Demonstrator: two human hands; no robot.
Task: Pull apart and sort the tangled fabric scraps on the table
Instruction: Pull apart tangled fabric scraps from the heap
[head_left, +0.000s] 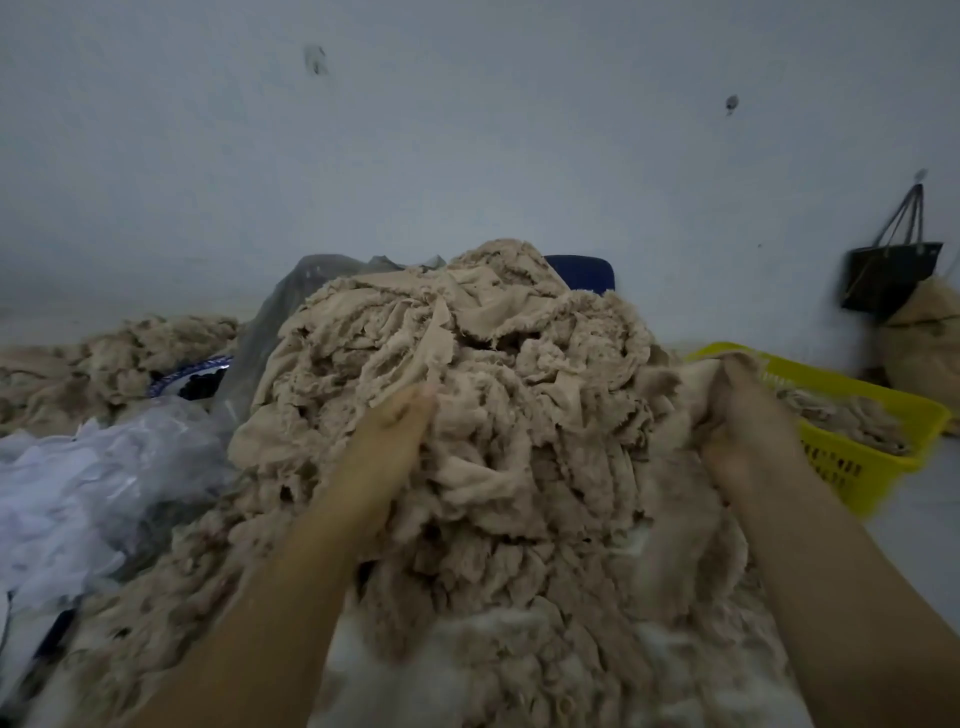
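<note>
1. Close to me, the bottom of the big pile of fabric scraps (509, 415) spills down between my two arms. It sits in the middle of the table (922, 530) and is taller than anything else on it.
2. My left hand (400, 431) is pushed into the left side of the pile. Its fingertips are sunk in the cloth, so I cannot tell if they pinch a strip or just press.
3. My right hand (748, 415) is at the right side of the pile. Its fingers are curled round a loose scrap (693, 387), which hangs over them.
4. Just beside that hand is the yellow basket (883, 447). It has some of the same beige cloth in it, but not much. I think those are the sorted bits.
5. A lower heap (104, 358) of the same cloth lies far off on my left. I cannot tell if it is sorted.
6. A white plastic bag (93, 467) lies by my left arm. A black bag (888, 275) hangs on the wall far to my right.
7. I think the job is only near its start. Nearly all the scraps are knotted up in the big pile, and the basket has lots of room.
</note>
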